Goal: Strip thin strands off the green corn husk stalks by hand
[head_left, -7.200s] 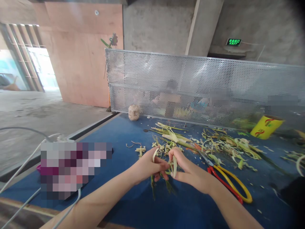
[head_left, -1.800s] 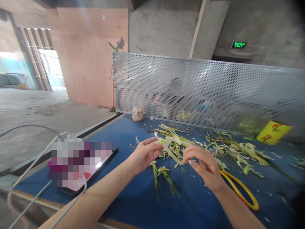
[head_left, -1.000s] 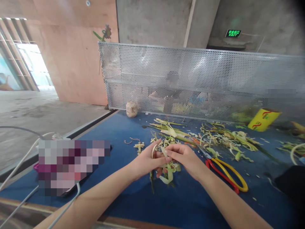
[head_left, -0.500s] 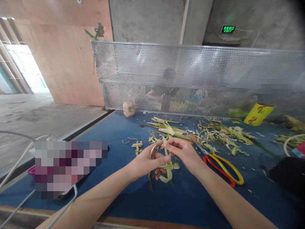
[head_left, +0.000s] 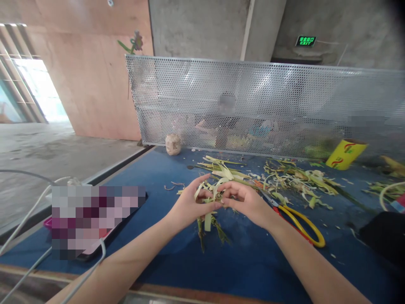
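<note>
Your left hand (head_left: 190,204) and right hand (head_left: 248,202), close together, pinch pale leaf strips (head_left: 208,222) above a blue tabletop (head_left: 196,270). Yellow-and-red-handled scissors (head_left: 284,209) lie near your right wrist.

On the table (head_left: 196,270), phone (head_left: 126,215) left, scissors (head_left: 286,209) right, leaves (head_left: 225,172) between and beyond; mesh (head_left: 253,90) behind, roll (head_left: 346,155) before it.

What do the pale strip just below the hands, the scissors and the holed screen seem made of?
Strip: probably plant leaf or husk, softly matte; it looks thin and pale green.
Scissors: likely metal blades, being grey; smooth yellow and red handles, perhaps plastic, from their even colour.
Screen: probably metal sheet, silvery, with bright glints and regular holes.
</note>
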Motion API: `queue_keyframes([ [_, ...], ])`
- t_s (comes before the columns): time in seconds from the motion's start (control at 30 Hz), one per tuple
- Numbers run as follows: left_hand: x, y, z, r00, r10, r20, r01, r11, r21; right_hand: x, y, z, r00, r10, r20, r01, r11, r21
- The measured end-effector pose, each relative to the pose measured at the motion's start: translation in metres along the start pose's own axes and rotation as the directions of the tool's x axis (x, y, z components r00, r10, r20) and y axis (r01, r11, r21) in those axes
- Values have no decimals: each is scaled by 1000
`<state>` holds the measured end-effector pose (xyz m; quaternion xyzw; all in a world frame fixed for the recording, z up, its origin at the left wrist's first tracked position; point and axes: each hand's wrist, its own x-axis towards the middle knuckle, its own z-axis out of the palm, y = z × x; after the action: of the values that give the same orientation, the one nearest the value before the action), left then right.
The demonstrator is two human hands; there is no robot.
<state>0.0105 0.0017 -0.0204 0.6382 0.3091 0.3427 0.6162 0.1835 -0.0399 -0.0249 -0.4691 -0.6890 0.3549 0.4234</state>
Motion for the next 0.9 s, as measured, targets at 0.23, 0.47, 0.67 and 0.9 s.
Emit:
queue_keyframes([
  [0.23, -1, 6, -1, 998, 47, -38, -47, 999, 7, 0, 0, -13, 999, -31, 6, 31, 999, 12],
  [0.47, 1, 5, -4, 997, 66, -27, -68, 996, -50, 0, -1, -10, 998, 44, 47, -48, 995, 92],
  [0.67, -1, -1, 4, 995, -41, 93, 43, 999, -22, 3, 6, 2, 999, 17, -44, -10, 990, 139],
  [0.9, 0, -1, 5, 998, -45, 38, 48, 996, -74, 3, 6, 4, 998, 12, -63, 1, 979, 206],
])
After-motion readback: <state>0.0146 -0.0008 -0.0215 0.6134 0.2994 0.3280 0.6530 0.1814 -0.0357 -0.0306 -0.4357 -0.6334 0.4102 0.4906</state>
